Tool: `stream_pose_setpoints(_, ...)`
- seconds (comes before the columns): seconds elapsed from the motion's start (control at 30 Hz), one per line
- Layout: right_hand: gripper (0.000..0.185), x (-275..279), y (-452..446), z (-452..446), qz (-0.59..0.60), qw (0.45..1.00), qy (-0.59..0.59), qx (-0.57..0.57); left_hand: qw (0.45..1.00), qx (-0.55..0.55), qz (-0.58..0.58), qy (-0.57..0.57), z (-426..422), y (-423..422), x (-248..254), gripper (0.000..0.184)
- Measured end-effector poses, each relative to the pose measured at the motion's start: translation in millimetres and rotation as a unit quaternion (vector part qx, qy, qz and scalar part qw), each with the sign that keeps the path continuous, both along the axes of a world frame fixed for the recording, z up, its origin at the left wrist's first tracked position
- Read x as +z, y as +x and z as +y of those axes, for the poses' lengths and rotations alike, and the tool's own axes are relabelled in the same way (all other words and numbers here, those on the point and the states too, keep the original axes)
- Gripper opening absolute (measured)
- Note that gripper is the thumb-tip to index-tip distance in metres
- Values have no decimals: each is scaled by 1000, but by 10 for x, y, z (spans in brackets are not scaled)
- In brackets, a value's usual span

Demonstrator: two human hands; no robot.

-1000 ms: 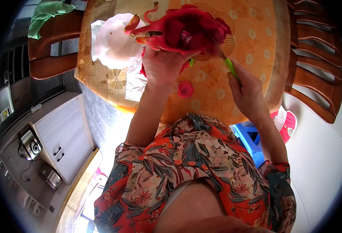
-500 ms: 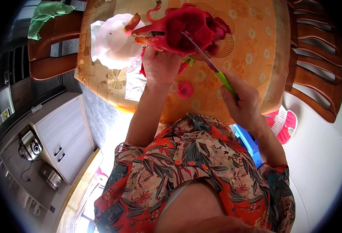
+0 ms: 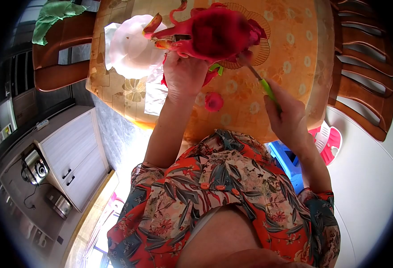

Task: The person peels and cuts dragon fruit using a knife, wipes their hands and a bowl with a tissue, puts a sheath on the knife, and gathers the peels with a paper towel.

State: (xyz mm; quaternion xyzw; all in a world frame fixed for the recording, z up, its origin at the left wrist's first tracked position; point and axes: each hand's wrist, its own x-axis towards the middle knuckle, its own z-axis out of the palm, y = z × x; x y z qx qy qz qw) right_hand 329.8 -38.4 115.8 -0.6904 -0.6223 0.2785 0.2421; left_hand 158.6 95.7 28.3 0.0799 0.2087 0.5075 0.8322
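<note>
Knife (image 3: 268, 90) and dragon fruit (image 3: 221, 35) held over a table (image 3: 245, 119).
Right of centre, the right hand (image 3: 289, 114) has its fingers wrapped round the knife's green handle, the blade near the fruit's lower right edge; I cannot tell whether they touch. At upper centre, the left hand (image 3: 185, 73) holds the fruit from below, fingers mostly hidden. A white plate (image 3: 131, 49) sits upper left.

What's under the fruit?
Under the fruit is the left hand, most of its fingers hidden. Past the fruit's edge, part of a ribbed plate and some red pieces show; the plate's middle is covered.
</note>
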Motion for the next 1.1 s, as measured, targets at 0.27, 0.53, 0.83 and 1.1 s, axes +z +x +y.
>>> stream_pose_setpoints(0.27, 34, -76, 54, -49, 12, 997, 19, -69, 1000, -16, -20, -12, -3, -20, -4, 25)
stream_pose_setpoints(0.53, 35, -86, 158, -5, 22, 993, -34, -113, 1000, -20, -16, -9, 5, -11, -69, 42)
stream_pose_setpoints(0.83, 35, 161, 214, 240, -26, 995, 23, 99, 997, -70, 5, -8, -10, -11, 3, 52)
stream_pose_setpoints(1.1, 35, 210, 276, 329, -70, 986, 46, 143, 992, -117, -46, -6, -9, -85, -77, 53)
